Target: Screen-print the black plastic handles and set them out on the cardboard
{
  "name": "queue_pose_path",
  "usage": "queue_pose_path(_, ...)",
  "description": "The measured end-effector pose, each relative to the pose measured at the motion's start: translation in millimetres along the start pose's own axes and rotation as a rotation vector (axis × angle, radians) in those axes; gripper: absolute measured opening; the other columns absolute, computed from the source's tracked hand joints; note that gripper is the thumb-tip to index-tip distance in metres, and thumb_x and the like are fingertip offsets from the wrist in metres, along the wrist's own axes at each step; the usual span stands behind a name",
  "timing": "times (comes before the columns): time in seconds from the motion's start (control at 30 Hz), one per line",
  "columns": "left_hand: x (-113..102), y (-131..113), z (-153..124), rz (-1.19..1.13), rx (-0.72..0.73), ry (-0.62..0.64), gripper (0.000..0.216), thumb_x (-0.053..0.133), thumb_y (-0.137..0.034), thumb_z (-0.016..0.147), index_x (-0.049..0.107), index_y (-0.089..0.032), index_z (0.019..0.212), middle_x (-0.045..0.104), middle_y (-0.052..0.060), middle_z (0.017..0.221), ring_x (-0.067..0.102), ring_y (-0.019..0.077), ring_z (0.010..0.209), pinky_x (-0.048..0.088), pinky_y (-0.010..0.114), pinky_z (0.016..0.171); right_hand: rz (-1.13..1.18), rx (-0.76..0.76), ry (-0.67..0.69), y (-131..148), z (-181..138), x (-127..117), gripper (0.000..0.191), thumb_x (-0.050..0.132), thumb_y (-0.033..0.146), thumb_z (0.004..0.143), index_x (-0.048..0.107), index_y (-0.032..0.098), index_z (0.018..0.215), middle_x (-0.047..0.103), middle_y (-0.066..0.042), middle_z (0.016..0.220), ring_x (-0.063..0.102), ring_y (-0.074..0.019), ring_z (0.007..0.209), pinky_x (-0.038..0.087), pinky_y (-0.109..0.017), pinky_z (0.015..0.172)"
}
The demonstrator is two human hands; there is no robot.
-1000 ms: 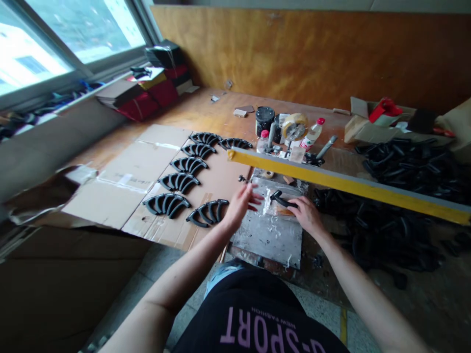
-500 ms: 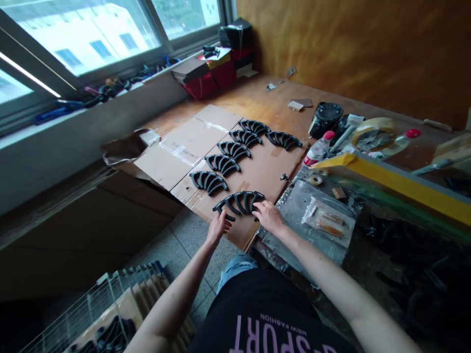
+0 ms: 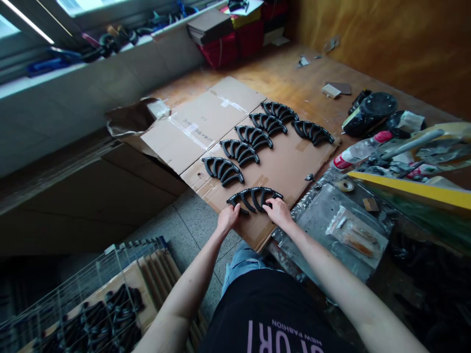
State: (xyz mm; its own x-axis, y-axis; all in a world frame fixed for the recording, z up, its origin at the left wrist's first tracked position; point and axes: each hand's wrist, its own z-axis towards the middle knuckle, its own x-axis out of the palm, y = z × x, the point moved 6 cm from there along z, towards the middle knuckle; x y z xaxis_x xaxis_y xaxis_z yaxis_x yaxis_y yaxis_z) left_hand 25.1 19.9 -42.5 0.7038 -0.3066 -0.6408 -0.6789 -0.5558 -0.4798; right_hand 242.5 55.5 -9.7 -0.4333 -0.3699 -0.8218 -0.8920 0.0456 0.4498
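A fan-shaped row of black curved handle-like pieces [image 3: 253, 198] lies on the flattened cardboard [image 3: 279, 169] near its front edge. My left hand [image 3: 228, 216] is closed at the lower end of the leftmost piece. At the right end of the same row, my right hand [image 3: 278, 212] pinches a curved piece with thumb and fingers. Farther back, several similar fans, such as the nearest one [image 3: 223, 170], lie in a slanting line. One more fan [image 3: 312, 132] sits apart at the right. Fingers partly hide the pieces they hold.
At right stand a plastic bottle [image 3: 362, 149], a black tub [image 3: 371, 113], a tape roll [image 3: 345, 185] and a yellow-edged board [image 3: 412, 189]. A plastic bag [image 3: 353, 233] lies on the grey plate. A wire rack [image 3: 84, 299] with black pieces stands lower left. Red boxes [image 3: 221, 49] sit behind.
The view has tilted down and shifted left. My left hand has closed on the end of the leftmost piece. My right hand stays at the row's right end.
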Motion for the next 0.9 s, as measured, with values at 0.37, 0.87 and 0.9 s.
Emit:
queue_pose_path(0.37, 16, -12, 3, -0.139, 0.031, 0.085, 0.057, 0.027, -0.054, 0.095, 0.053, -0.021, 0.057, 0.069, 0.008, 0.058, 0.068, 0.0185, 0.059, 0.050, 0.029, 0.069, -0.027, -0.003, 0.010, -1, 14, -9, 0.028, 0.067, 0.033, 0.083, 0.068, 0.021, 0.109, 0.064, -0.007, 0.102, 0.061, -0.0200, 0.094, 0.045, -0.030, 0.088)
queue_pose_path(0.87, 16, -11, 0, -0.259, 0.037, 0.112, 0.051, 0.030, -0.059, 0.094, 0.053, -0.020, 0.069, 0.067, 0.003, 0.054, 0.065, 0.0159, 0.051, 0.050, 0.027, 0.064, -0.367, -0.187, -0.060, 79, -11, 11, 0.043, 0.065, 0.038, 0.084, 0.057, 0.023, 0.123, 0.047, -0.014, 0.132, 0.036, -0.0355, 0.120, 0.039, -0.050, 0.092)
queue_pose_path(0.9, 16, -10, 0, -0.260, 0.037, 0.114, 0.052, 0.030, -0.059, 0.094, 0.054, -0.020, 0.070, 0.067, 0.003, 0.054, 0.065, 0.0159, 0.051, 0.051, 0.027, 0.064, -0.376, -0.175, -0.065, 79, -10, 13, 0.042, 0.065, 0.040, 0.084, 0.058, 0.022, 0.121, 0.048, -0.014, 0.131, 0.035, -0.0362, 0.121, 0.039, -0.051, 0.092)
